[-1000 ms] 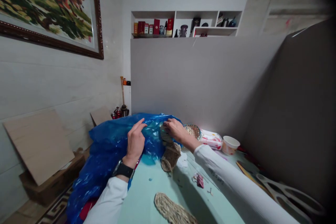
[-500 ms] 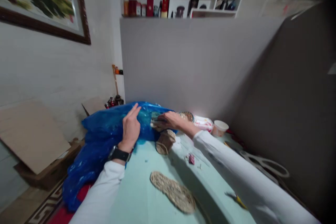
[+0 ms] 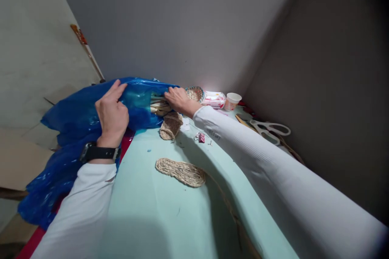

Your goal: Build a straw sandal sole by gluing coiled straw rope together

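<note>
A big blue plastic bag (image 3: 75,121) lies over the left end of a pale green table (image 3: 158,210). My left hand (image 3: 112,114) presses on the bag's top with fingers stretched out. At the bag's mouth my right hand (image 3: 178,100) is closed on a bundle of pale straw strips (image 3: 158,106) that sticks out of the bag. A small woven straw piece (image 3: 170,125) lies just below that hand. Nearer to me, a flat oval woven sole (image 3: 180,171) rests on the table.
Behind my right hand sit a small woven basket (image 3: 195,93), a wipes pack (image 3: 214,99) and a paper cup (image 3: 232,101). White scissors (image 3: 269,129) lie at the right. A pink clip (image 3: 201,138) lies mid-table. Grey partition walls close off the back and right.
My head has tipped down and rolled, so the shelf and painting left the view. Both hands stay at the bag's mouth; the right hand has gone further in onto the straw bundle.
</note>
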Demonstrator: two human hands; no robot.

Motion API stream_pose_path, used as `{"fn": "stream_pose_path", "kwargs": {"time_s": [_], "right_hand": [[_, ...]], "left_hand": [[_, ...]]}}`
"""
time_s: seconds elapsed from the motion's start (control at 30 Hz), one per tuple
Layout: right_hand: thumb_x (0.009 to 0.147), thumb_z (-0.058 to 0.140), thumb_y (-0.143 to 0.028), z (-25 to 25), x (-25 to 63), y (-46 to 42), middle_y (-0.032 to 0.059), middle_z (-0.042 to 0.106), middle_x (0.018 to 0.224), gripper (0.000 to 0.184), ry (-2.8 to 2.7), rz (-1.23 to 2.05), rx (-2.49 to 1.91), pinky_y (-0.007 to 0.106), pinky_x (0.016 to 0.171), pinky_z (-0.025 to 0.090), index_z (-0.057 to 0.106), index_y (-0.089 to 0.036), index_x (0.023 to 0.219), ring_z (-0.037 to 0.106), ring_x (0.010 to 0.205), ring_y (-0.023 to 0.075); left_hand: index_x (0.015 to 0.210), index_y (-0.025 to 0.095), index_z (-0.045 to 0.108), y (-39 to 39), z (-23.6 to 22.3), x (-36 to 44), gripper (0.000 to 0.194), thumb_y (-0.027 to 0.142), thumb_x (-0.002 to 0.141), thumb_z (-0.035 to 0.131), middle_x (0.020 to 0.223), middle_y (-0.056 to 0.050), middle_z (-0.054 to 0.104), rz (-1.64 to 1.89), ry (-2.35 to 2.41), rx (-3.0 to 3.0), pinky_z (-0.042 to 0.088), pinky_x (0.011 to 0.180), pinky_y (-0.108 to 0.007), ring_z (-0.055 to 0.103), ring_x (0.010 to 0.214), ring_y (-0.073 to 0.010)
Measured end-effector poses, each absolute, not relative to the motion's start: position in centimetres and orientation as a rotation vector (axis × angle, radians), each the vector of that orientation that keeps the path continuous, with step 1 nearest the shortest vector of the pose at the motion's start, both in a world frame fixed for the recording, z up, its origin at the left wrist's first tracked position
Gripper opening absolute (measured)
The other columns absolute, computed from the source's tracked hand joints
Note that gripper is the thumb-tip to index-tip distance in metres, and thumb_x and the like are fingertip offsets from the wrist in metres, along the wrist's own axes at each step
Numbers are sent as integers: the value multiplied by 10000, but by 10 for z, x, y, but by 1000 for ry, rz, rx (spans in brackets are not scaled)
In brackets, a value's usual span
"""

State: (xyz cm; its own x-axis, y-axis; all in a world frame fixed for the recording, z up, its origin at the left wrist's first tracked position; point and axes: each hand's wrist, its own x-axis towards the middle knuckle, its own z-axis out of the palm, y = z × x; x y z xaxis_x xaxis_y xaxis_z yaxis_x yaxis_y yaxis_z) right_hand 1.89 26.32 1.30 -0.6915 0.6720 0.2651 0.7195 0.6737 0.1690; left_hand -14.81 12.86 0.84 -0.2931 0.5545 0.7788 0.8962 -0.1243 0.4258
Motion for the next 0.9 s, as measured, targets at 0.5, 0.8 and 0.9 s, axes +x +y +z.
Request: {"fn": "stream_pose_path", "kwargs": {"time_s": [0.5,0.8,0.9], "right_hand": [[1058,295,-143,28,23,276,138,583,1234,323,-2446,-33,-1013,457,1007,375,599,-104,1157,489,1245,309],[979,618,-345,42,12,280,77,669,1159,282,-2135,382,-904,418,840,580,631,-155,1187,676,973,211],[978,619,-347,50,16,289,82,662,1183,295,-1922,497,-867,429,855,576,624,-157,1204,671,998,219]], "left_hand": [[1527,319,405,149,-17,-139,740,210,854,695,1706,19,156,-1100,-1971,-2006,267,1230,-498,220,1526,-331],[1571,296,314,172,-39,-119,795,95,862,612,1704,-139,121,-857,-2001,-1980,329,1175,-547,181,1535,-356],[1484,263,457,180,-47,-121,597,164,918,617,1665,-152,248,-802,-2004,-1905,363,1119,-639,287,1491,-394]]}}
